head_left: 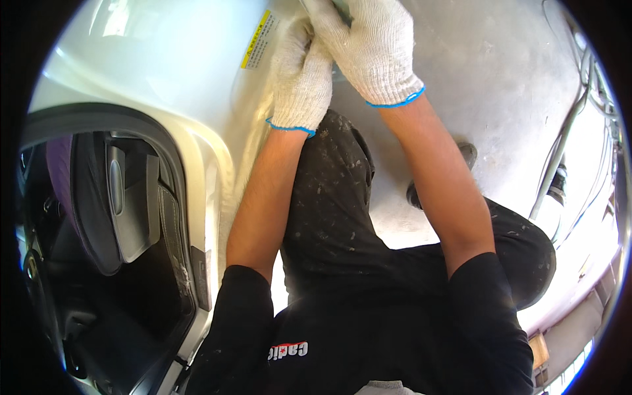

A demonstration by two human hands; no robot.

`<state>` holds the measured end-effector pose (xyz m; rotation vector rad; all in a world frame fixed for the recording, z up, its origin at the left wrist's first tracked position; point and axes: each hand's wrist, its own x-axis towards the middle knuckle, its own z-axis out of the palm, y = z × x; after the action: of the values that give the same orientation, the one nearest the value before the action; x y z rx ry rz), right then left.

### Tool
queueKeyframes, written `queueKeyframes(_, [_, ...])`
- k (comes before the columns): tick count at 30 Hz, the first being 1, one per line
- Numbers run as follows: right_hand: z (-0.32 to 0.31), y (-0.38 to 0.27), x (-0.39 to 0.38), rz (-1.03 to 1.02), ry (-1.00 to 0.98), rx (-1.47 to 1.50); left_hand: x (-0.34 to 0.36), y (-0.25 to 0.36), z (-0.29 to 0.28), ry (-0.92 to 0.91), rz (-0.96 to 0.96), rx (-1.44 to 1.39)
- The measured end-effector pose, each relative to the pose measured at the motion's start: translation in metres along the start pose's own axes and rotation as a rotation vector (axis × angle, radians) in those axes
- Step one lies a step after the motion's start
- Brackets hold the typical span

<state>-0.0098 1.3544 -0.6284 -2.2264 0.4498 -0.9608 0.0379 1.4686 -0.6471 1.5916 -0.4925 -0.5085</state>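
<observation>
Both hands meet at the far side, just right of a glossy white car body panel (pixel 178 49), which fills the far left. They wear white knit gloves (pixel 303 112) with blue edging at the wrists. The left hand (pixel 301 74) is nearer the panel, its fingers curled inward. The right hand (pixel 380 47) lies beside it, slightly farther off, its thumb side overlapping the left. Its fingers run out past the far edge of the view, so I cannot tell whether either hand pinches anything or touches the panel.

A yellow-and-white label (pixel 257 41) sticks to the panel, left of the left hand. Near left, a black door seal (pixel 148 120) frames a dark interior with a purple-and-black padded part (pixel 92 197). Paint-flecked black trousers (pixel 336 191) cover the bent legs. A dark shoe (pixel 468 155) rests on the grey floor (pixel 490 79) at the right.
</observation>
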Motion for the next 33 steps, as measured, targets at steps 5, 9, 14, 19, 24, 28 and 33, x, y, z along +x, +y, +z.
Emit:
queueKeyframes(5, [0.018,0.012,-0.005,0.023,-0.025,0.009,0.011,-0.017,0.007,0.179,0.032,0.175])
queueKeyframes(9, [0.006,0.008,0.001,0.000,0.016,0.063,-0.001,-0.006,0.021,0.247,0.010,-0.200])
queueKeyframes(14, [0.022,0.019,-0.007,0.038,0.026,0.042,0.010,-0.014,0.019,0.263,-0.095,-0.030])
queueKeyframes(19, [0.008,0.009,0.003,-0.011,0.023,0.138,0.012,-0.025,0.016,0.280,-0.048,-0.328])
queueKeyframes(24, [0.023,0.019,0.000,0.030,0.049,0.087,0.016,-0.023,0.018,0.346,-0.025,-0.074])
queueKeyframes(28, [0.021,0.016,-0.004,-0.016,0.049,0.128,0.016,-0.039,0.009,0.263,-0.019,-0.248])
queueKeyframes(33, [0.017,0.006,0.004,-0.014,0.078,0.146,0.013,-0.010,0.028,0.301,0.000,-0.757])
